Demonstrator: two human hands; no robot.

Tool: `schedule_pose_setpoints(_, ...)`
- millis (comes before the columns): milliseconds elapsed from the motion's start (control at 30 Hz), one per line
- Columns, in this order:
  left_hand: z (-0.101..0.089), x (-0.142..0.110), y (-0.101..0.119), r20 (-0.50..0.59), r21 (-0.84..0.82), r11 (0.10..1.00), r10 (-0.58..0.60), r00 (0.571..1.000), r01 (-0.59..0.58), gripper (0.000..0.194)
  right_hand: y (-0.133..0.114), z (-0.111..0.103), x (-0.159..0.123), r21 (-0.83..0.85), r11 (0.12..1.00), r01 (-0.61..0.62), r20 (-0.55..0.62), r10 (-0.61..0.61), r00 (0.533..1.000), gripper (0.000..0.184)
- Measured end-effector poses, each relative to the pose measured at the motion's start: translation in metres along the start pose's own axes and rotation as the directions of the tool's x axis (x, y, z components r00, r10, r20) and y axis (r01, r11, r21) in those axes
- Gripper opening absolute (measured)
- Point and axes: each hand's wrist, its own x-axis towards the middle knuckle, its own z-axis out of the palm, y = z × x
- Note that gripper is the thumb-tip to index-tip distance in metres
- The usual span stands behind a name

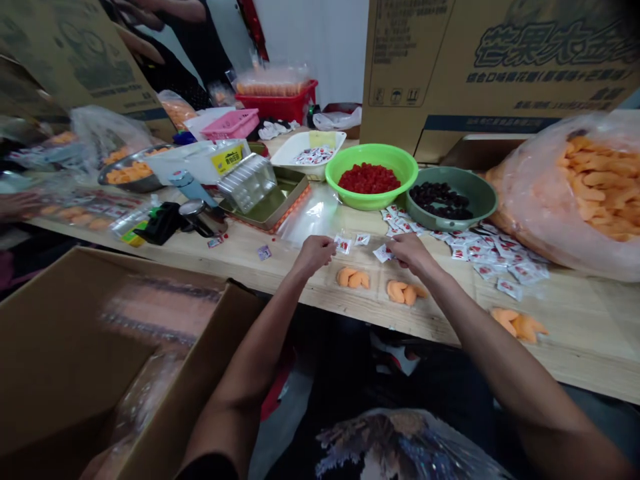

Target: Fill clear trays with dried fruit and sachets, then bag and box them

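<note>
Orange crescent pieces point(353, 278), clear plastic tray point(377, 279), flat white sachets point(343, 245)

sachets point(480, 257) on table point(590, 313) before bowls point(453, 224)

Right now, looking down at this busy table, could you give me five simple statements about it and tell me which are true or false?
1. The lime-green bowl holds dark pieces. False: the lime-green bowl holds red pieces; the dark pieces are in the grey-green bowl.
2. The right hand has its fingertips on a small white packet. True.
3. The left hand is inside the cardboard box. False: the left hand is over the wooden table.
4. Orange crescent-shaped pieces lie nearer the table's front edge than both hands. True.
5. A large plastic bag of orange pieces stands left of both bowls. False: it stands to their right.
</note>
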Motion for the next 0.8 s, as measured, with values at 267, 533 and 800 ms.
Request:
schedule_pose_setpoints(267,0.033,-0.015,-0.002,-0.173,0.436,0.898,0.148,0.974,-0.059,0.025,0.008,0.030,-0.009,0.002,0.999,0.034,0.032,-0.034,0.999,0.025)
schedule_pose_setpoints(533,0.052,-0.044,-0.024,0.229,0.564,0.678,0.420,0.878,-0.472,0.046,0.012,0.002,-0.006,-0.018,0.999,0.046,0.043,-0.046,0.998,0.011)
schedule_pose_setpoints(800,0.047,0.009,0.010,0.066,0.436,0.816,0.392,0.918,-0.380,0.040,-0.007,-0.001,-0.030,-0.660,0.665,0.349,0.269,-0.225,0.937,0.038)
